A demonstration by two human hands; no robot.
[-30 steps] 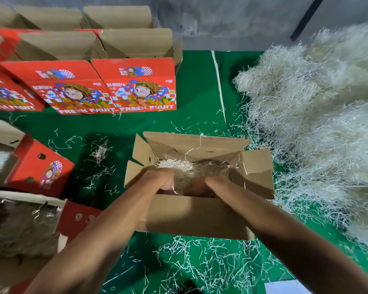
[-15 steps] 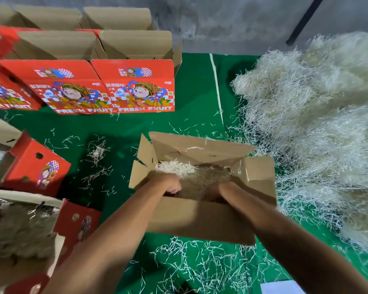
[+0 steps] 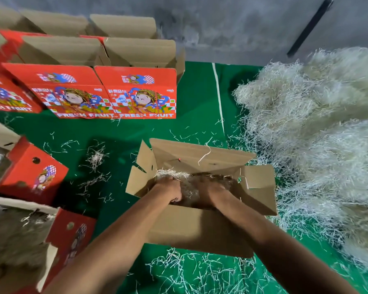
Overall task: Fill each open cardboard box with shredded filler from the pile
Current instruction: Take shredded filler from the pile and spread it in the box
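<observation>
head box: open box (image 3: 200, 230) lower centre, filler (image 3: 189, 183) inside.
head hands: left hand (image 3: 170, 188) and right hand (image 3: 210, 190) down in filler; curl unclear, cannot tell grip.
head pile: pile (image 3: 317, 134) right side.
head tip: press evenly into corners, keep flaps out.

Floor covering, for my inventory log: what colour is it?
Green floor covering, head view.

Green mat (image 3: 196, 107) underfoot w/ a white line (image 3: 218, 98) running across it. Grey concrete wall (image 3: 221, 28) at back, dark diagonal bar (image 3: 310, 26) up against it.
</observation>
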